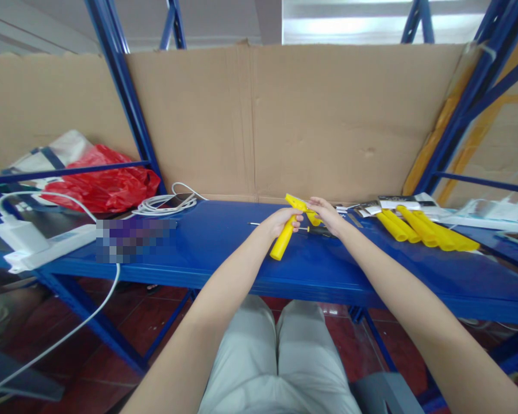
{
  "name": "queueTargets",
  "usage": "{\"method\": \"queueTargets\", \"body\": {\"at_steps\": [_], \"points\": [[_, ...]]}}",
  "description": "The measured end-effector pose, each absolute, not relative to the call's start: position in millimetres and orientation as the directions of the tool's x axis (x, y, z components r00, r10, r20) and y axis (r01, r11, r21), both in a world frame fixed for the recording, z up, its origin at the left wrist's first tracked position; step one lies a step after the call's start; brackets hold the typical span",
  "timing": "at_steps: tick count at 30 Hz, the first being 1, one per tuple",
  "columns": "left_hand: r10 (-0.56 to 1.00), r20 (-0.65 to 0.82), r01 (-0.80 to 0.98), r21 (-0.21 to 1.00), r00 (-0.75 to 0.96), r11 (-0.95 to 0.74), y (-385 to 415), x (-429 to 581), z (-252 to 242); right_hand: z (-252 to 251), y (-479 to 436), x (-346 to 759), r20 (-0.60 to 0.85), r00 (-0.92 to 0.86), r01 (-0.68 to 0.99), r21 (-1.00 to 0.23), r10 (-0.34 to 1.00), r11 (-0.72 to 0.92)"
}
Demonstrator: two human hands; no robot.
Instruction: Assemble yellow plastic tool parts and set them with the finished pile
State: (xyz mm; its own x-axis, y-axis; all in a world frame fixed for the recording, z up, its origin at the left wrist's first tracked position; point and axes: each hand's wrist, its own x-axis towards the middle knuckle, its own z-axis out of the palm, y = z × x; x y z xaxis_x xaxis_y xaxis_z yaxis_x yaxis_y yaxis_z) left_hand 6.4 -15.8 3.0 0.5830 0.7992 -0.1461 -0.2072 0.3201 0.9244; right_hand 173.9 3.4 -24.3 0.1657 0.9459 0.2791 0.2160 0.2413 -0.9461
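My left hand (285, 219) is closed round the neck of a yellow plastic tool with a tubular handle (281, 244), which slants down toward me above the blue shelf. My right hand (323, 211) pinches the tool's wider yellow head from the right, its fingers partly hiding that end. Just beneath and behind the hands lies a screwdriver (323, 231) with a black handle and a thin metal shaft pointing left. Several yellow tubular pieces (418, 227) rest side by side to the right of my right hand.
Printed packets (407, 202) and a white power strip (483, 221) lie at the right. Coiled white cable (164, 204), a red plastic bag (107, 181) and a plugged-in power strip (56, 247) are at the left. Cardboard (327, 121) closes off the back between blue posts.
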Motion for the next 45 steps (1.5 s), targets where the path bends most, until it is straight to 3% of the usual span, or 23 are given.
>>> {"method": "queueTargets", "body": {"at_steps": [17, 20, 23, 26, 34, 36, 39, 42, 45], "points": [[0.807, -0.137, -0.228, 0.920, 0.574, 0.318, -21, 5, 8, -23, 8, 180, 0.356, 0.120, 0.309, -0.900, 0.927, 0.306], [0.847, -0.156, -0.263, 0.908, 0.508, 0.326, -20, 5, 8, -15, 7, 191, 0.459, 0.089, 0.457, -0.807, 0.884, 0.373], [0.891, -0.190, -0.307, 0.892, 0.413, 0.333, -17, 5, 7, -4, 2, 211, 0.505, -0.050, 0.722, -0.578, 0.862, 0.381], [0.925, -0.201, -0.348, 0.884, 0.323, 0.313, -13, 5, 4, 4, -5, 236, 0.378, -0.131, 0.857, -0.421, 0.917, 0.296], [0.938, -0.263, -0.392, 0.856, 0.227, 0.336, -5, 1, -2, 7, -13, 260, -0.010, -0.356, 0.890, -0.309, 0.935, 0.335], [0.936, -0.271, -0.413, 0.844, 0.225, 0.343, -4, -1, -2, 8, -14, 257, -0.048, -0.340, 0.899, -0.309, 0.939, 0.310], [0.936, -0.272, -0.430, 0.834, 0.222, 0.344, -3, -1, -2, 14, -20, 254, 0.049, -0.323, 0.866, -0.388, 0.945, 0.316], [0.938, -0.266, -0.414, 0.845, 0.222, 0.337, -3, -1, -1, 22, -33, 254, 0.131, -0.239, 0.771, -0.577, 0.962, 0.270], [0.940, -0.246, -0.403, 0.856, 0.236, 0.325, -4, -2, -1, 29, -46, 256, 0.115, -0.154, 0.608, -0.772, 0.981, 0.185]]}}
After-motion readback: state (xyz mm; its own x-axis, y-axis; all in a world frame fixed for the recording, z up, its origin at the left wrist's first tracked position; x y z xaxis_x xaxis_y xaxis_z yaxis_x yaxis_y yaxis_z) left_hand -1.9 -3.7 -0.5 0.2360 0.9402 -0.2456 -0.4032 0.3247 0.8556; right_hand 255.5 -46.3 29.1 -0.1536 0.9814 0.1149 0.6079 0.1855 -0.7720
